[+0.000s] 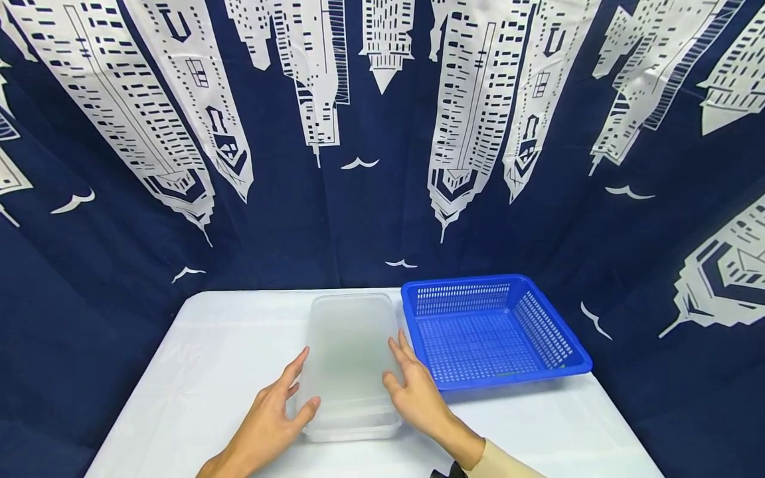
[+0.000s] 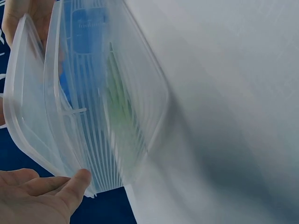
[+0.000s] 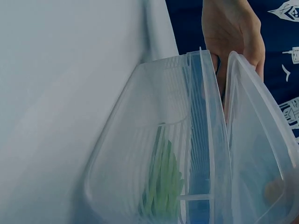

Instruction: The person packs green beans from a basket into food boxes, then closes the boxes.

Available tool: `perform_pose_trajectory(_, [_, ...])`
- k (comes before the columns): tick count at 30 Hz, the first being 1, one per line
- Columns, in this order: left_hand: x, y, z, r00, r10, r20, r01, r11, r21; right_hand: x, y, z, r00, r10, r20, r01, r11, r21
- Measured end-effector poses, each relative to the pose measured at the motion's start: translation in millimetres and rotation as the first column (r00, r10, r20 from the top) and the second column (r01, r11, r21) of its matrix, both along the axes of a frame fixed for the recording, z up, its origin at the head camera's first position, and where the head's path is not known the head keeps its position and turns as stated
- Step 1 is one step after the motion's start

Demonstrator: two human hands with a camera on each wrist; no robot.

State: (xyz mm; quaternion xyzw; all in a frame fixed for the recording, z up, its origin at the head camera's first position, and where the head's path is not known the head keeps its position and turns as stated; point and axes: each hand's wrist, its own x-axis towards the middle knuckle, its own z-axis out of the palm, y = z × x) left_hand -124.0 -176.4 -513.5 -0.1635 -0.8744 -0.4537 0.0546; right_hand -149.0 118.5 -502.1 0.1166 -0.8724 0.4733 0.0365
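Observation:
A clear plastic box stands on the table, with a translucent lid over it. Both wrist views show the lid tilted, a gap parting it from the box's rim. Long green strips lie inside, blurred through the wall. At the lid's left edge is my left hand, fingers extended and thumb over the near corner. My right hand lies along the right edge with its fingers extended and thumb over the lid. Whether every fingertip touches plastic is hard to tell.
A blue perforated basket stands close by on the right, with a small green bit near its front edge. White cloth covers the table. Behind it hangs a dark blue curtain with white buildings.

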Motion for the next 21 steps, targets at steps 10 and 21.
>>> perform_pose_trajectory(10, [3.4, -5.1, -8.3, 0.999, -0.034, -0.037, 0.033, 0.999, -0.023, 6.9, 1, -5.2, 0.996, 0.050, 0.080, -0.055, 0.996, 0.067])
perform_pose_trajectory(21, [4.7, -6.2, -16.0, 0.998, -0.052, -0.045, 0.049, 0.997, -0.061, 14.4, 4, -8.2, 0.995, 0.068, 0.068, -0.078, 0.983, 0.166])
